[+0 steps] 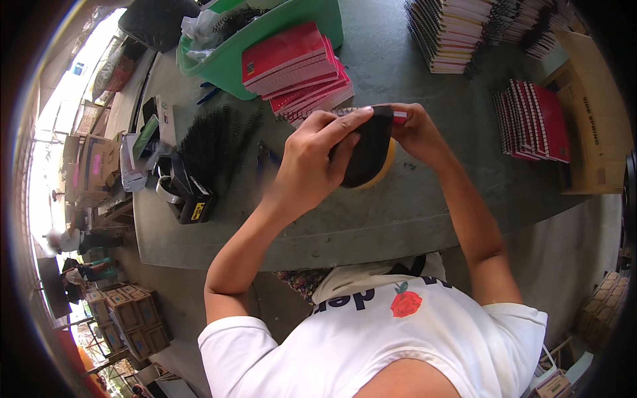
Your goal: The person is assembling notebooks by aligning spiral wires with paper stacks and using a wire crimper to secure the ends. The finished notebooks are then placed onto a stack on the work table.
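A red notebook (400,117) is held above the middle of the table, mostly hidden by my hands and a black rounded piece. My right hand (417,132) is closed on its right end, thumb and fingers pinching the edge. My left hand (317,147) is closed at its left end, by the spiral binding (342,112), with the index finger stretched along the top. Just below my fingers is the black rounded piece (366,156), with a yellow rim behind it; its kind I cannot make out. Left of it lies a stack of red notebooks (285,56).
A green bin (262,30) stands behind that stack. Loose black spiral coils (212,142), pliers (265,158) and a black tape dispenser (184,189) lie on the left. Spiral-bound stacks (444,33), more red notebooks (534,119) and an open cardboard box (590,126) occupy the right.
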`<control>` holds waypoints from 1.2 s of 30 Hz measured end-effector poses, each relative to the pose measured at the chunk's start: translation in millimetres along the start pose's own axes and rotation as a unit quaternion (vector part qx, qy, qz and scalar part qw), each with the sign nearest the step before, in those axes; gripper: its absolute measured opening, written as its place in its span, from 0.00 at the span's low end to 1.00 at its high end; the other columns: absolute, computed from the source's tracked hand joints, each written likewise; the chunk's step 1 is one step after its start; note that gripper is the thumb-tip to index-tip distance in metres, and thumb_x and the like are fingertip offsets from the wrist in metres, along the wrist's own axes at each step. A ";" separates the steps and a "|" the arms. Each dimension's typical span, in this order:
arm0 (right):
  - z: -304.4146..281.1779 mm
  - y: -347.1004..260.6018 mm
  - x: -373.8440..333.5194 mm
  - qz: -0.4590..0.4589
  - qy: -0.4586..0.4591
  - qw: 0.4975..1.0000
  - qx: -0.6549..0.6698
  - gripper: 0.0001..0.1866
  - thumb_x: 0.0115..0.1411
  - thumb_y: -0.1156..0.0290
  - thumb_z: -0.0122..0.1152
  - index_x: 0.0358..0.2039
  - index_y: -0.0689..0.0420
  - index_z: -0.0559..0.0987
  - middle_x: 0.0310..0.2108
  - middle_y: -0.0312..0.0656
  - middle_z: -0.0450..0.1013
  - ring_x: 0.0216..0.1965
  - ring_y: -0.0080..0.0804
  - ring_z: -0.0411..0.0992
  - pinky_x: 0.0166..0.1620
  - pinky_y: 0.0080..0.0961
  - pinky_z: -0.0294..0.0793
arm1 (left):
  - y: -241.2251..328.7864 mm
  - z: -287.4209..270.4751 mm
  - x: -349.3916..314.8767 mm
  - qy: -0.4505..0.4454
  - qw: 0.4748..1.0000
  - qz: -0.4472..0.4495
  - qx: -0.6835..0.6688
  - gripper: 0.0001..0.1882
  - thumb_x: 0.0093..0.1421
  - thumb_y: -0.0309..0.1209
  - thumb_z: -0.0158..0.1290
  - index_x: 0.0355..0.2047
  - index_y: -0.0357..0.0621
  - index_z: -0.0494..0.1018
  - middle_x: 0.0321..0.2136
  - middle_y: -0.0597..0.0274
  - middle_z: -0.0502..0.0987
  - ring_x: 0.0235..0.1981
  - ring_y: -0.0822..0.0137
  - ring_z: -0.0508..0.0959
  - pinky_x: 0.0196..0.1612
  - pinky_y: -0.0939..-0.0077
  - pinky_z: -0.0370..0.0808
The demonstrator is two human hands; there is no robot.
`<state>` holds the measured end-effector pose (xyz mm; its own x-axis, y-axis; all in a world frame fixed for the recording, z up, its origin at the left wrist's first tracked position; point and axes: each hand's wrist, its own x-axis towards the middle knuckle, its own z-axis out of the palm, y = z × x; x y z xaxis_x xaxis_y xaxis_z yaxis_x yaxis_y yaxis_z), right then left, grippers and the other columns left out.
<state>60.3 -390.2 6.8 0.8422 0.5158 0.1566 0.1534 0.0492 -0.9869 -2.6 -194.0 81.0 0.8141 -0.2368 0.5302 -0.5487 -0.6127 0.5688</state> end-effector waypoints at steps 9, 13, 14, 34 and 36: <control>1.2 0.2 -0.7 0.002 -0.034 0.999 -0.011 0.12 0.56 0.75 0.60 0.41 0.64 0.78 0.40 0.41 0.76 0.42 0.22 0.72 0.47 0.19 0.73 | 21.1 40.5 -63.1 -0.157 0.968 -0.158 -0.112 0.18 0.56 0.26 0.54 0.48 0.43 0.72 0.41 0.52 0.76 0.44 0.57 0.76 0.48 0.69 0.71; 4.5 5.2 0.1 -0.078 -0.025 0.986 0.146 0.10 0.56 0.80 0.57 0.40 0.61 0.79 0.43 0.44 0.75 0.44 0.24 0.72 0.48 0.21 0.73 | 29.5 43.0 -76.1 -0.191 0.977 -0.096 0.002 0.18 0.54 0.29 0.56 0.46 0.42 0.72 0.37 0.52 0.73 0.37 0.54 0.75 0.39 0.64 0.72; 4.3 4.5 -0.2 -0.107 -0.023 0.985 0.136 0.10 0.56 0.80 0.57 0.39 0.61 0.79 0.43 0.44 0.75 0.44 0.24 0.72 0.48 0.21 0.73 | 31.1 38.6 -73.2 -0.196 0.977 -0.054 0.061 0.19 0.53 0.31 0.57 0.46 0.41 0.72 0.35 0.52 0.73 0.35 0.55 0.74 0.35 0.62 0.72; -0.9 31.3 -19.8 -0.076 0.100 0.987 -0.100 0.13 0.56 0.67 0.60 0.39 0.61 0.79 0.23 0.46 0.75 0.24 0.17 0.71 0.29 0.21 0.70 | -7.1 51.2 27.8 -0.095 0.990 0.099 0.033 0.08 0.50 0.25 0.57 0.32 0.38 0.74 0.28 0.54 0.76 0.33 0.55 0.75 0.38 0.66 0.72; -2.1 33.5 -19.9 -0.088 0.112 0.981 -0.132 0.14 0.56 0.66 0.59 0.39 0.61 0.78 0.20 0.49 0.72 0.22 0.17 0.70 0.27 0.23 0.69 | -5.2 57.3 27.7 -0.096 0.987 0.128 0.030 0.08 0.49 0.23 0.56 0.32 0.38 0.74 0.29 0.54 0.77 0.33 0.55 0.75 0.38 0.66 0.73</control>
<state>49.8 -400.6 -29.3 0.8788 0.3162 0.3574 0.4100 -0.1171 -0.9045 33.6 -240.5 56.7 0.6739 -0.5246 0.5202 -0.7340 -0.5557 0.3904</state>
